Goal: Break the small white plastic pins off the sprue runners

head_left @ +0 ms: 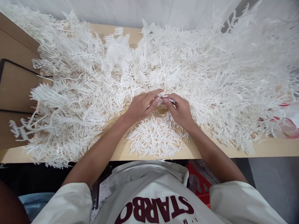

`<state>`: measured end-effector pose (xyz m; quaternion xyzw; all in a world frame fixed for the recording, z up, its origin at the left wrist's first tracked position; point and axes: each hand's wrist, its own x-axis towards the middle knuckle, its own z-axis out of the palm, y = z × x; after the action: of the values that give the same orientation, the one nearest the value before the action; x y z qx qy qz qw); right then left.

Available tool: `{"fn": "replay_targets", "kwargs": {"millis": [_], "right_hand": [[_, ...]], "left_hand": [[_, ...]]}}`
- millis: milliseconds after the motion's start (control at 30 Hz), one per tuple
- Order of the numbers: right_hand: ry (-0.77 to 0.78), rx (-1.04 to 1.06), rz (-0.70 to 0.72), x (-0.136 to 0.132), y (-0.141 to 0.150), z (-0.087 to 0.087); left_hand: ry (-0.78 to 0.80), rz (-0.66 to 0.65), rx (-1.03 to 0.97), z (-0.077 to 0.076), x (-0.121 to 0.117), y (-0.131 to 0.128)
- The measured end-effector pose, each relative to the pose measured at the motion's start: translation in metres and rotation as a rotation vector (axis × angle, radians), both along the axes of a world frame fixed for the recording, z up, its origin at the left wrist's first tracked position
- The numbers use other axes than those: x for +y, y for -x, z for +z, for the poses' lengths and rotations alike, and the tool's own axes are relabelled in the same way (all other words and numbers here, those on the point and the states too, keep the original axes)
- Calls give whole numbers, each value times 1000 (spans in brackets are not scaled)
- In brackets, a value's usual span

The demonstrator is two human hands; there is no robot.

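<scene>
Hands [161,107] together, fingertips pinching small white piece [164,97]; spiky, branching white heaps [201,71] around.

A pale tabletop [268,150] carries tangled white strands [77,77] and a heap of short white pieces [155,140].

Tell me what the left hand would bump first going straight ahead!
The left hand would probably meet the little white bits first, then the right hand just beyond, but depth is hard to judge.
</scene>
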<state>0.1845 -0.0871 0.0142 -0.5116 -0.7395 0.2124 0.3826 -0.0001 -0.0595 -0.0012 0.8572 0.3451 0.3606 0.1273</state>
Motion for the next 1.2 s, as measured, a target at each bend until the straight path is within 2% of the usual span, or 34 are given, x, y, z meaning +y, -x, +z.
{"fn": "replay_targets", "kwargs": {"millis": [133,267,400,467,533,633,767,800,867,1000,1067,1133,1200], "right_hand": [[-57,-94,30,-1,0,0],[-108,-168,-27,-1,0,1],[-200,-365,-51,-1,-3,1],[-243,-455,-6,-1,-4,1],[-291,-483,83,-2,-4,2],[-401,-410,167,-8,0,3],[-560,-221,325,-22,10,5],[-552,-223,361,-24,12,5],[-487,-261,338,-25,13,6],[-202,-211,-7,-14,7,5],[-46,-188,-116,-8,4,4],[36,-185,-122,-5,2,3],[36,-217,-91,-4,1,3]], "left_hand": [[-118,37,38,-8,3,-3],[-211,128,60,-13,4,-3],[-299,118,161,-12,4,-2],[-318,104,209,-11,2,-1],[-319,85,215,-10,1,0],[-264,53,195,-9,2,1],[-103,190,22,-8,8,6],[-75,228,-40,-8,10,6],[-66,207,-75,-7,10,7],[-166,75,15,-6,5,4],[-230,52,22,-6,3,3],[-280,17,45,-6,3,3],[-311,-5,72,-6,3,3]]}}
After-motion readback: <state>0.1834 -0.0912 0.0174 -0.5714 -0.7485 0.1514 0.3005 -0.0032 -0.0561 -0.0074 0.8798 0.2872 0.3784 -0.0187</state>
